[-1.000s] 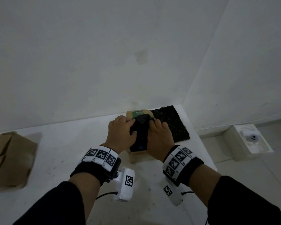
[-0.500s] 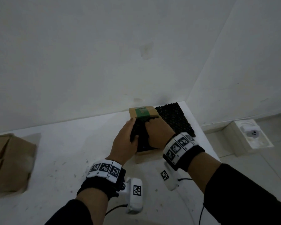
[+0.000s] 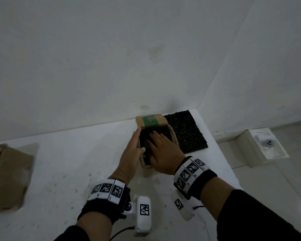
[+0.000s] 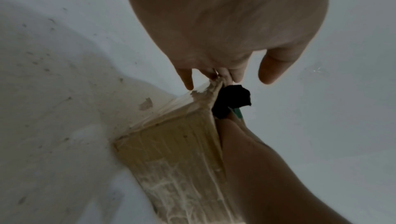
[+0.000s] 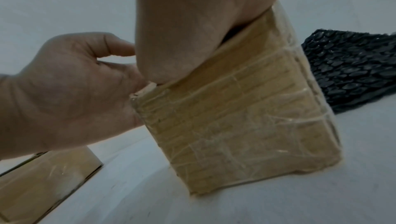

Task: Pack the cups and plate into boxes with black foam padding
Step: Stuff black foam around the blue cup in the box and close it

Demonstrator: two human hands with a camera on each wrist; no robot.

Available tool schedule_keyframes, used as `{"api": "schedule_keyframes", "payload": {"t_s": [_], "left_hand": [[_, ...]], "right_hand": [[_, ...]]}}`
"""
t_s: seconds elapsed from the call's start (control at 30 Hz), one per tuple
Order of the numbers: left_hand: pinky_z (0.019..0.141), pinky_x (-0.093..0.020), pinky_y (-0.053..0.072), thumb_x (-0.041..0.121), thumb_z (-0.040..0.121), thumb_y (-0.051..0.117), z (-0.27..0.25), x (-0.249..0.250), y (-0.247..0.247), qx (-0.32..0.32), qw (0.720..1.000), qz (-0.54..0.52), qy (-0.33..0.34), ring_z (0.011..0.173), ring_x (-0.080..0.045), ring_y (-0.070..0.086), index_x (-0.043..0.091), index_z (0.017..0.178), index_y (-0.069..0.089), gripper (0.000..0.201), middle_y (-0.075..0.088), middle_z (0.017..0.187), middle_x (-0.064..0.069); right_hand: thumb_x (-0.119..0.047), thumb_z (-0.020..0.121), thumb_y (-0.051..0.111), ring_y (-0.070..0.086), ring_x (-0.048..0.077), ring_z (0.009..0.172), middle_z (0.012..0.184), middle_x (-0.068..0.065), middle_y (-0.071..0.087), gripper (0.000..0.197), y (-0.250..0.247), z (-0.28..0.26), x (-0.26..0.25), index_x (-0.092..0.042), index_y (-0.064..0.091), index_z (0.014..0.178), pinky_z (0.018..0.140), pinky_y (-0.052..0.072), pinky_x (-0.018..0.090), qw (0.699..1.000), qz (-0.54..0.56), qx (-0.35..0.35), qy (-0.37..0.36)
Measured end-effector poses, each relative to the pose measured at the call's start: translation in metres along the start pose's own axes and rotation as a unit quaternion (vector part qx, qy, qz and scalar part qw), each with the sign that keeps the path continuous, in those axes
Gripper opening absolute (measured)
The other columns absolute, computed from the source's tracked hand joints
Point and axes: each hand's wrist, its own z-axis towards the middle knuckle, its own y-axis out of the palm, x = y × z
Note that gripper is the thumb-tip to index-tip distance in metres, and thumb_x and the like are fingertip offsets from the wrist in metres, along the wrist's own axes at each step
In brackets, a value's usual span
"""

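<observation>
A small cardboard box (image 3: 151, 120) with green tape on its far flap stands open near the table's far right corner. Black foam (image 3: 145, 142) fills its opening. My right hand (image 3: 161, 145) lies flat on the foam, fingers straight, pressing down into the box (image 5: 246, 126). My left hand (image 3: 137, 141) rests against the box's left wall (image 4: 182, 151), fingers straight along it and thumb near the rim. A corner of foam (image 4: 232, 100) sticks up past the rim by my left fingertips. No cup or plate shows; the foam and hands hide the box's inside.
A loose sheet of black foam (image 3: 186, 131) lies just right of the box, by the table's right edge. A second, larger cardboard box (image 3: 7, 174) sits at the far left of the white table (image 3: 68, 162). A white box (image 3: 266, 146) is on the floor beyond.
Both hands were curled over the foam on top of the box. Now the right hand has flattened on the foam inside, and the left hand has shifted to the box's left wall.
</observation>
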Motion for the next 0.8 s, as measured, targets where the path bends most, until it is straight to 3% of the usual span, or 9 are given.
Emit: {"api": "schedule_keyframes", "payload": {"t_s": [0.07, 0.13, 0.2, 0.3, 0.43, 0.57, 0.67, 0.73, 0.8], "left_hand": [[0.119, -0.037, 0.016, -0.01, 0.094, 0.029, -0.003, 0.002, 0.002, -0.004, 1.0, -0.019, 0.01, 0.145, -0.014, 0.01, 0.016, 0.149, 0.015, 0.062, 0.011, 0.158, -0.001], [0.119, -0.036, 0.014, -0.008, 0.095, 0.027, -0.004, 0.002, 0.001, -0.009, 1.0, -0.024, 0.015, 0.145, -0.013, 0.009, 0.017, 0.148, 0.013, 0.06, 0.008, 0.158, -0.001], [0.119, -0.036, 0.013, 0.0, 0.098, 0.03, -0.005, -0.002, 0.001, -0.014, 0.999, -0.025, 0.026, 0.145, -0.012, 0.008, 0.017, 0.148, 0.011, 0.056, 0.007, 0.158, -0.001], [0.12, -0.034, 0.012, 0.025, 0.089, 0.032, -0.004, -0.007, -0.002, -0.009, 0.999, -0.015, 0.045, 0.145, -0.01, 0.01, 0.017, 0.147, 0.009, 0.063, 0.008, 0.157, 0.001], [0.12, -0.036, 0.01, 0.035, 0.086, 0.027, -0.001, -0.01, -0.004, -0.015, 0.999, -0.019, 0.044, 0.145, -0.011, 0.009, 0.025, 0.143, 0.009, 0.06, 0.009, 0.157, 0.001], [0.12, -0.031, 0.011, 0.034, 0.091, 0.029, -0.005, -0.009, -0.004, -0.018, 0.998, -0.034, 0.047, 0.145, -0.011, 0.009, 0.022, 0.144, 0.012, 0.057, 0.01, 0.157, 0.001], [0.109, -0.007, 0.02, 0.019, 0.102, 0.029, -0.004, -0.01, -0.006, -0.026, 0.998, -0.041, 0.047, 0.144, -0.012, 0.013, 0.014, 0.146, 0.013, 0.048, 0.013, 0.155, 0.002], [0.101, 0.002, 0.022, 0.028, 0.096, 0.031, -0.005, -0.009, -0.005, -0.031, 0.997, -0.052, 0.053, 0.141, -0.008, 0.016, 0.013, 0.147, 0.013, 0.055, 0.015, 0.152, 0.005], [0.098, 0.004, 0.023, 0.033, 0.086, 0.028, -0.006, -0.006, -0.004, -0.036, 0.995, -0.072, 0.061, 0.138, -0.006, 0.017, 0.01, 0.147, 0.012, 0.068, 0.016, 0.149, 0.007]], "right_hand": [[-0.042, 0.078, 0.017, 0.04, 0.035, 0.128, 0.134, 0.022, 0.047, 0.073, 0.001, 0.006, -0.003, -0.003, 0.047, 0.131, 0.112, 0.027, 0.048, 0.999, 0.021, 0.017, 0.018], [-0.046, 0.075, 0.012, 0.047, 0.033, 0.11, 0.116, 0.019, 0.053, 0.074, -0.004, 0.016, -0.007, -0.003, 0.055, 0.117, 0.099, 0.037, 0.043, 0.998, 0.043, 0.02, 0.042], [-0.046, 0.082, 0.011, 0.044, 0.03, 0.109, 0.117, 0.017, 0.05, 0.07, -0.01, 0.026, -0.01, -0.003, 0.055, 0.114, 0.095, 0.033, 0.039, 0.997, 0.015, -0.021, 0.076], [-0.035, 0.095, 0.029, 0.04, 0.03, 0.116, 0.125, 0.016, 0.047, 0.046, -0.011, 0.039, -0.009, -0.004, 0.054, 0.12, 0.097, 0.031, 0.04, 0.993, 0.006, -0.039, 0.11], [-0.04, 0.086, 0.023, 0.044, 0.031, 0.111, 0.119, 0.017, 0.049, 0.056, -0.006, 0.038, -0.006, -0.005, 0.055, 0.115, 0.092, 0.038, 0.039, 0.99, 0.048, -0.042, 0.128], [-0.022, 0.09, 0.048, 0.056, 0.028, 0.098, 0.107, 0.012, 0.057, 0.025, -0.015, 0.025, -0.005, -0.005, 0.056, 0.105, 0.078, 0.049, 0.035, 0.982, 0.123, 0.087, 0.112], [-0.018, 0.08, 0.042, 0.065, 0.028, 0.083, 0.09, 0.01, 0.065, 0.026, -0.012, 0.013, -0.015, -0.006, 0.065, 0.084, 0.061, 0.056, 0.031, 0.983, 0.107, 0.146, 0.033], [-0.021, 0.082, 0.039, 0.066, 0.029, 0.095, 0.097, 0.013, 0.068, 0.034, -0.005, 0.01, -0.016, -0.005, 0.068, 0.09, 0.07, 0.058, 0.032, 0.99, 0.085, 0.11, -0.022], [-0.024, 0.089, 0.033, 0.058, 0.032, 0.115, 0.113, 0.019, 0.064, 0.043, -0.002, 0.011, -0.014, 0.001, 0.064, 0.107, 0.088, 0.052, 0.037, 0.993, 0.103, 0.042, -0.025]]}}
